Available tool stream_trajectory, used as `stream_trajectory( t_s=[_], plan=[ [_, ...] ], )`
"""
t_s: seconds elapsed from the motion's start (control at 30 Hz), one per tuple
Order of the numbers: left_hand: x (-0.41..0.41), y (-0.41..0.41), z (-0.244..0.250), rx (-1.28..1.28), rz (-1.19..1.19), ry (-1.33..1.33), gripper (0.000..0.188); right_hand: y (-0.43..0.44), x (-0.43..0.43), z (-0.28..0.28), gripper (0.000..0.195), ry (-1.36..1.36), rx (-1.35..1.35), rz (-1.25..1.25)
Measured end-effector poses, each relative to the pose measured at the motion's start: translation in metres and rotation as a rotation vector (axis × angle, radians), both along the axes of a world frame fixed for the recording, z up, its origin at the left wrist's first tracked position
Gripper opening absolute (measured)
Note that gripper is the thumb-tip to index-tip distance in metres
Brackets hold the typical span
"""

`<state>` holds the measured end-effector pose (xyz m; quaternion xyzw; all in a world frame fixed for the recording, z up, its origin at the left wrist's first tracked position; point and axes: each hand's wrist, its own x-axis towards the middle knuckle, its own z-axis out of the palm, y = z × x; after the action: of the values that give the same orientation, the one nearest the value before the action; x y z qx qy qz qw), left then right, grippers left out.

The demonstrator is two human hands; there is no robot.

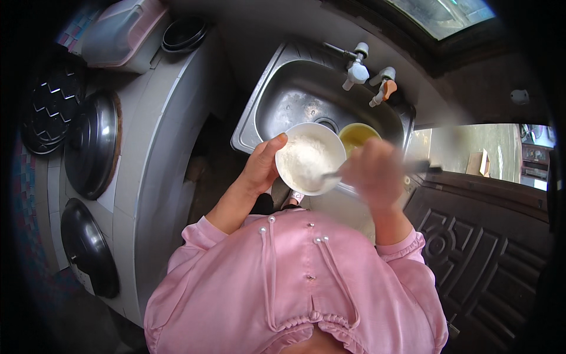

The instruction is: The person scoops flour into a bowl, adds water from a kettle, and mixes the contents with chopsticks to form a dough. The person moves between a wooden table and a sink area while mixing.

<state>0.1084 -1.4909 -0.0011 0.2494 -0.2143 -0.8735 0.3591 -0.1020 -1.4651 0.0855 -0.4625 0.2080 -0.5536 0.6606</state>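
My left hand (261,163) grips the left side of a white bowl (283,172), thumb on the rim. White powder that looks like flour (307,152) fills much of the bowl's inside. On the other side, my right hand (373,172) is blurred and closed around a utensil with a dark handle (420,167). The utensil's metal end (330,175) dips into the bowl at the powder's lower right; its exact kind is unclear. Behind my right hand, partly hidden, is a yellow bowl (360,130) at the stainless steel sink (287,95).
Two taps, one with a white knob (357,73) and one with an orange handle (389,90), project over the sink. A tiled counter (128,194) on the left carries large metal lids (90,146), black pans (183,34) and a plastic bin (119,40). A dark panelled door (477,252) stands at right.
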Motion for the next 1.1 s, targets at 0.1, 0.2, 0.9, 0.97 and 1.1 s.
stream_trajectory(
  t_s=[0.1,0.2,0.9,0.97,1.1],
  plan=[
    [-0.007,0.013,-0.011,0.053,-0.021,-0.04,0.066,-0.01,0.022,0.02,0.059,0.058,-0.042,-0.005],
    [-0.002,0.006,0.002,-0.011,-0.04,0.027,0.065,-0.03,-0.011,0.007,0.06,-0.036,0.043,-0.138],
    [-0.005,0.004,-0.002,0.02,0.011,-0.008,0.068,-0.006,0.001,-0.005,0.057,-0.22,0.137,-0.054],
    [-0.011,0.012,-0.006,0.066,0.046,-0.004,0.069,-0.014,0.012,0.001,0.057,-0.229,0.082,-0.13],
    [-0.01,0.005,0.007,0.019,0.064,0.002,0.069,-0.02,-0.017,-0.011,0.056,-0.305,0.267,-0.404]
  ],
)
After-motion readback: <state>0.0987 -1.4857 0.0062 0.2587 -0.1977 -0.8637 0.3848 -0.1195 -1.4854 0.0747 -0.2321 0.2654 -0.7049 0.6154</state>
